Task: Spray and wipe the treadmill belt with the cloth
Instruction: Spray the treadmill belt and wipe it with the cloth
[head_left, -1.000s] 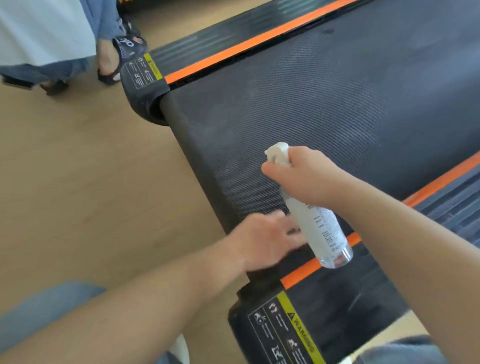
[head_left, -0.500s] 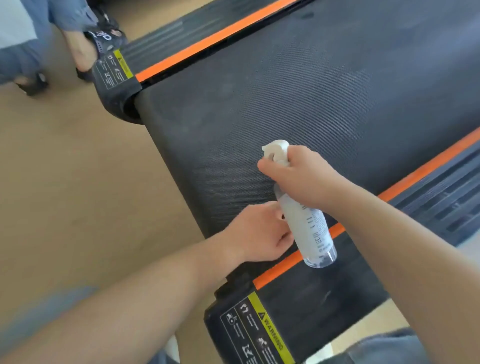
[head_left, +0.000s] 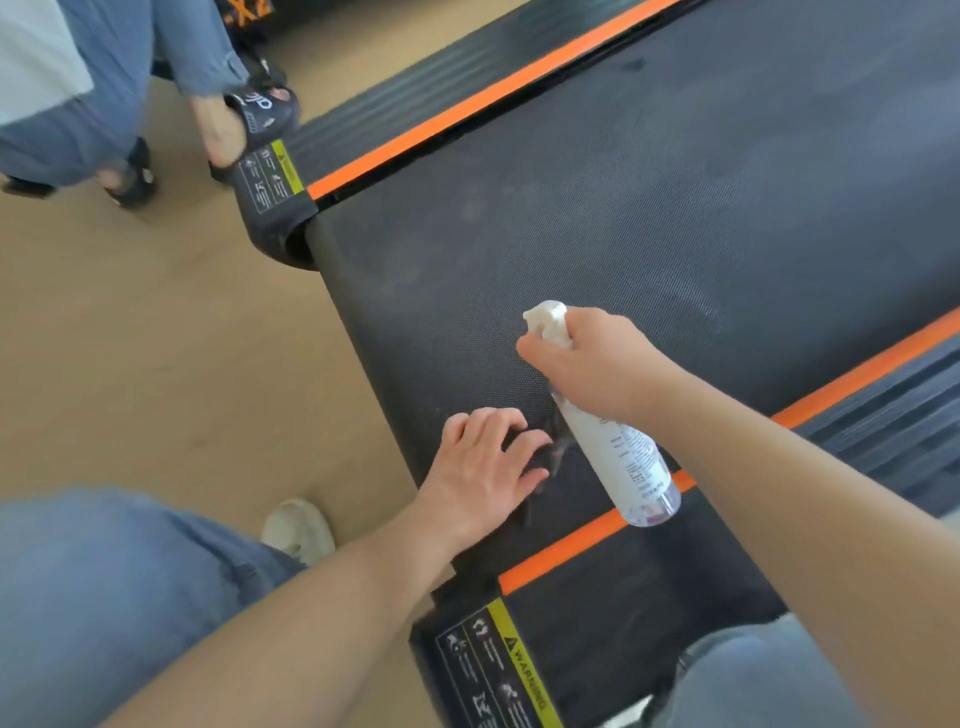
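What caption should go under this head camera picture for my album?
Right hand holds a spray bottle over the treadmill belt while left hand presses a dark cloth.

A single head-worn camera looks steeply down and forward, close above the rear end of the treadmill belt (head_left: 623, 234); its wide-angle frame seems slightly tilted.
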